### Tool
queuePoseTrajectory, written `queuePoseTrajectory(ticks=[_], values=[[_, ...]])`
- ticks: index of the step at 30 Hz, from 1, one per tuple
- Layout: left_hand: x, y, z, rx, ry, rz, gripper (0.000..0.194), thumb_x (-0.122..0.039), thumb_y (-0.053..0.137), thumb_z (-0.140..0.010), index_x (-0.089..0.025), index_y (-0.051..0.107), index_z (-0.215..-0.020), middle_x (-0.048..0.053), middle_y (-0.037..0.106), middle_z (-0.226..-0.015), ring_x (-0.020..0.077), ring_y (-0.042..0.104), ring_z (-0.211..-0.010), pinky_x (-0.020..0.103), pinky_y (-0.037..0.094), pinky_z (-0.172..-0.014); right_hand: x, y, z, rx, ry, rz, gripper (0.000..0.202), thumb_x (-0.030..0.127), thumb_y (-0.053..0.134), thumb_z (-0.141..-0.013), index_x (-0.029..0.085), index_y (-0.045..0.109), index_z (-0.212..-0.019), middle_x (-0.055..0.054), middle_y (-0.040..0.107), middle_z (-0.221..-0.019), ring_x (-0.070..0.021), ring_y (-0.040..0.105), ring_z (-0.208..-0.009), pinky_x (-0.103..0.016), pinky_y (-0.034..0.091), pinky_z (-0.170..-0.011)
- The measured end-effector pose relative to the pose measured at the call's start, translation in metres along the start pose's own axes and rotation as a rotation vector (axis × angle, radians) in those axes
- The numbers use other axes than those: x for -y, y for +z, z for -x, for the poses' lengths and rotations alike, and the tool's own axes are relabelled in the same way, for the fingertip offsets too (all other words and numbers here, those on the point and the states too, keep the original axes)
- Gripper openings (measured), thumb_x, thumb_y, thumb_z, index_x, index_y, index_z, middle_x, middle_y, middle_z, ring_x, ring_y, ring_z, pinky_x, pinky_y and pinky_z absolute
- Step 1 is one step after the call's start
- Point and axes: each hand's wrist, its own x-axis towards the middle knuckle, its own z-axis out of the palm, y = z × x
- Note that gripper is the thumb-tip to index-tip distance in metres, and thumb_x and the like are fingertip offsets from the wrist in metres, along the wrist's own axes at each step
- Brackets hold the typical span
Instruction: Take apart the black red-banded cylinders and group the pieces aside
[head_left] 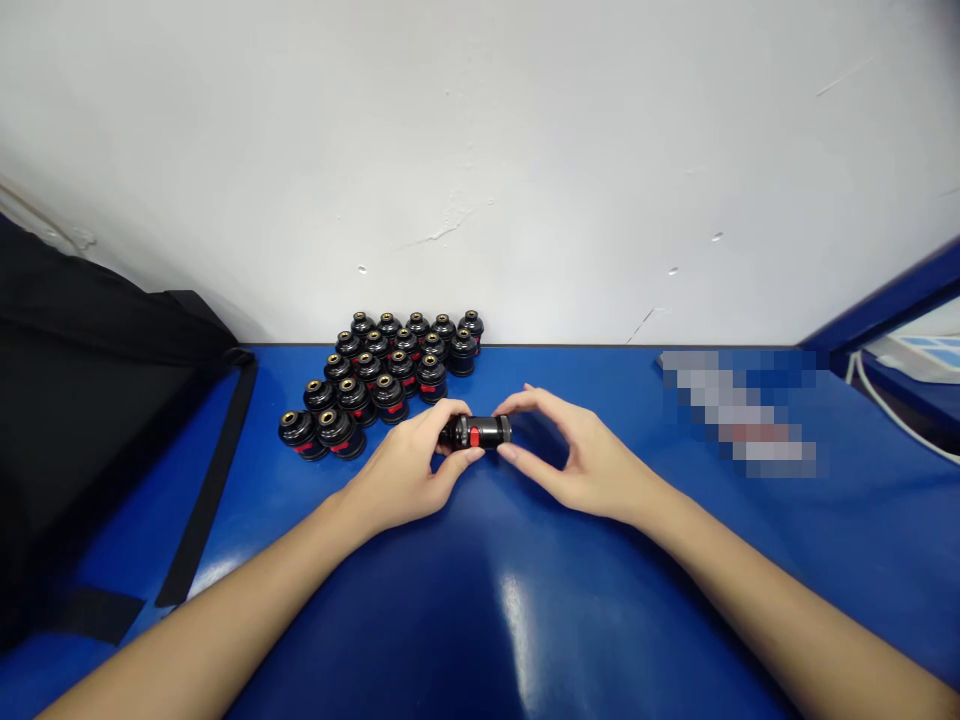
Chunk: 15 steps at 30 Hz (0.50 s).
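A black cylindrical part (486,432) with a red mark lies sideways between my hands, over the blue table (450,600). My left hand (420,455) grips its left end between thumb and fingers. At the right end, the thumb and forefinger of my right hand (574,450) curve around the rim, pinching it lightly. Several similar black parts (391,398) with brass-coloured centres and red marks stand upright in slanting rows to the left and behind my left hand.
A black bag (90,400) with a loose strap (210,490) takes up the left side. White wall (480,180) rises behind the table. At the right are a pixelated item (735,415), a blue frame (885,290) and a white cable (900,425).
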Motion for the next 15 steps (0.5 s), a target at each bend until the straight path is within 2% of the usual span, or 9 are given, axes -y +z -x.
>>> queuePoseTrajectory(ticks=[2,3,6,8,12,15], values=[[0.0002,0.0,-0.0001,-0.005,-0.001,0.009,0.026,-0.029,0.063,-0.102,-0.022,0.054,-0.124,0.002,0.069,-0.102,0.0164,0.069,-0.082,0.029,0.056,-0.078,0.0012,0.0007,0.0014,-0.005,0.008,-0.016,0.044,0.037,0.073,-0.095,0.027,0.059,-0.135,-0.011,0.073,-0.131,-0.0313,0.072,-0.121,-0.055,0.056,-0.113],[0.0002,0.0001,-0.0002,-0.007,0.002,0.011,0.026,-0.029,0.063,-0.102,-0.022,0.054,-0.125,0.002,0.068,-0.102,0.0163,0.069,-0.082,0.028,0.056,-0.078,0.0017,0.0016,0.002,0.004,0.017,-0.005,0.045,0.038,0.071,-0.096,0.027,0.058,-0.137,-0.012,0.072,-0.134,-0.0327,0.07,-0.125,-0.055,0.057,-0.111],[0.0001,0.0005,-0.0004,-0.004,0.017,0.002,0.025,-0.029,0.064,-0.102,-0.021,0.055,-0.123,0.002,0.068,-0.102,0.0165,0.068,-0.084,0.028,0.056,-0.079,0.0015,0.0044,0.002,0.036,0.04,0.059,0.029,0.038,0.056,-0.107,0.026,0.063,-0.133,-0.01,0.076,-0.128,-0.0326,0.071,-0.126,-0.064,0.045,-0.121],[0.0002,0.0009,-0.0003,-0.002,0.019,-0.004,0.024,-0.029,0.064,-0.102,-0.021,0.055,-0.123,0.002,0.068,-0.103,0.0164,0.068,-0.085,0.028,0.056,-0.079,-0.0004,0.0042,0.001,0.037,0.016,0.064,0.024,0.035,0.055,-0.107,0.027,0.065,-0.127,-0.008,0.078,-0.121,-0.0302,0.074,-0.119,-0.064,0.043,-0.123],[0.0007,0.001,0.0001,-0.001,0.001,-0.011,0.025,-0.029,0.064,-0.101,-0.021,0.055,-0.123,0.002,0.068,-0.102,0.0165,0.068,-0.084,0.028,0.054,-0.078,-0.0025,0.0017,0.0,0.013,-0.098,0.007,0.029,0.028,0.069,-0.099,0.025,0.063,-0.127,-0.01,0.072,-0.124,-0.0276,0.071,-0.116,-0.049,0.058,-0.107],[0.0007,0.0007,0.0003,-0.004,0.008,-0.018,0.025,-0.03,0.063,-0.102,-0.021,0.055,-0.124,0.002,0.068,-0.1,0.0169,0.067,-0.084,0.029,0.053,-0.078,0.0003,0.003,0.0009,0.014,-0.076,-0.001,0.039,0.032,0.07,-0.1,0.024,0.061,-0.137,-0.012,0.07,-0.131,-0.0274,0.07,-0.119,-0.044,0.06,-0.103]])
